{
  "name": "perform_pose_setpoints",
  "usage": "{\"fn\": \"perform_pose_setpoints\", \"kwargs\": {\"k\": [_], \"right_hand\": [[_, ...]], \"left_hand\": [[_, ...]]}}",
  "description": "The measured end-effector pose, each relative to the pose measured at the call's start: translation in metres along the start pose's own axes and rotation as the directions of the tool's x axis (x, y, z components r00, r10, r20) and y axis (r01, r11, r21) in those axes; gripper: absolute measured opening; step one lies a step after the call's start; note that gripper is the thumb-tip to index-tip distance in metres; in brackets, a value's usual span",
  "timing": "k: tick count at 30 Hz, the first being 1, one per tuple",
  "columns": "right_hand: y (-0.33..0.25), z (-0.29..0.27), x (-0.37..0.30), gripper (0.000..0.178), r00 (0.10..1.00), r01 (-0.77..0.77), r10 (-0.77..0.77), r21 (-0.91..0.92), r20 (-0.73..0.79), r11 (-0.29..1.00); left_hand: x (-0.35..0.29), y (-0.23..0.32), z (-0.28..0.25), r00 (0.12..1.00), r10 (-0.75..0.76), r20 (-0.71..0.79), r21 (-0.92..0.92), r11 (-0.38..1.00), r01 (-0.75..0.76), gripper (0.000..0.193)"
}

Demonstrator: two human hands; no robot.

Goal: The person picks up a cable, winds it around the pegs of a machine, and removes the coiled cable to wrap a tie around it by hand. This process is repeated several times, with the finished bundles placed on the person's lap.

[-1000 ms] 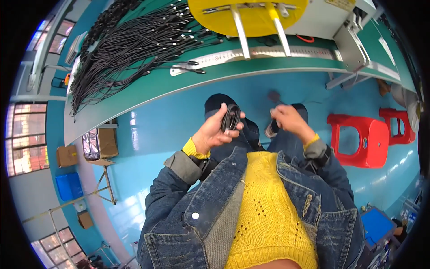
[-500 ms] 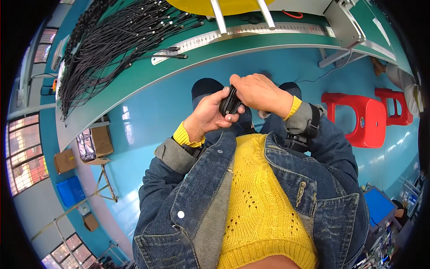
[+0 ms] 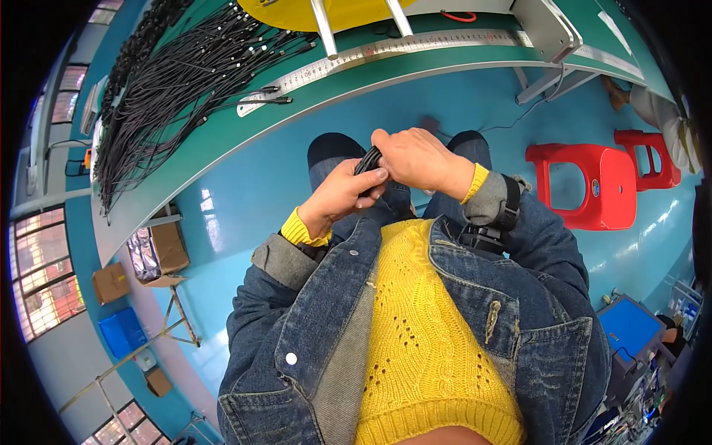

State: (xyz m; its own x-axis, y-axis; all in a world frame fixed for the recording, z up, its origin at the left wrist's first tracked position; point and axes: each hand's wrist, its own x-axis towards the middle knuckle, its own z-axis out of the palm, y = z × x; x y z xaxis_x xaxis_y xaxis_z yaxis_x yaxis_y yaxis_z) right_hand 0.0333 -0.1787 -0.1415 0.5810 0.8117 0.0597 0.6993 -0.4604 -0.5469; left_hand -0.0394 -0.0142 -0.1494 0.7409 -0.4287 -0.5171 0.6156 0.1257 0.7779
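Above my lap I hold a coiled black cable (image 3: 368,161). My left hand (image 3: 343,188) is closed around its lower part, with the thumb laid across the coil. At the coil's right side, my right hand (image 3: 419,157) has its fingers curled in and presses against it. Those fingers hide part of the loops, and the cable's ends cannot be made out. Beyond my hands, a large spread of loose black cables (image 3: 189,96) with small plugs lies on the green table (image 3: 222,137).
A steel ruler (image 3: 348,63) runs along the table near its edge, below a yellow disc (image 3: 326,11) with metal legs. Red stools (image 3: 612,189) stand on the blue floor at right. Cardboard boxes (image 3: 170,248) and a blue bin (image 3: 122,332) are at left.
My left thumb has swung over the coil, and the coil has turned so less of its face shows. The table and stools have shifted slightly in view.
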Motion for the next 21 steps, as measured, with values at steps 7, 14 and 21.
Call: {"fn": "perform_pose_setpoints", "kwargs": {"k": [7, 14, 21], "right_hand": [[0.002, 0.013, -0.011, 0.019, 0.999, -0.052, 0.052, 0.001, -0.012, 0.999], [0.004, 0.007, -0.011, 0.016, 1.0, -0.014, 0.013, -0.044, -0.023, 0.999], [0.008, 0.025, -0.016, 0.014, 0.976, -0.135, 0.139, 0.034, -0.167, 0.99]], "left_hand": [[0.006, 0.005, -0.007, 0.981, -0.183, 0.06, -0.025, 0.982, 0.185, 0.045], [0.012, -0.007, 0.003, 0.974, -0.203, 0.101, -0.308, 0.925, 0.224, 0.047], [0.013, -0.016, 0.001, 0.985, -0.042, 0.165, -0.45, 0.886, 0.113, 0.033]]}}
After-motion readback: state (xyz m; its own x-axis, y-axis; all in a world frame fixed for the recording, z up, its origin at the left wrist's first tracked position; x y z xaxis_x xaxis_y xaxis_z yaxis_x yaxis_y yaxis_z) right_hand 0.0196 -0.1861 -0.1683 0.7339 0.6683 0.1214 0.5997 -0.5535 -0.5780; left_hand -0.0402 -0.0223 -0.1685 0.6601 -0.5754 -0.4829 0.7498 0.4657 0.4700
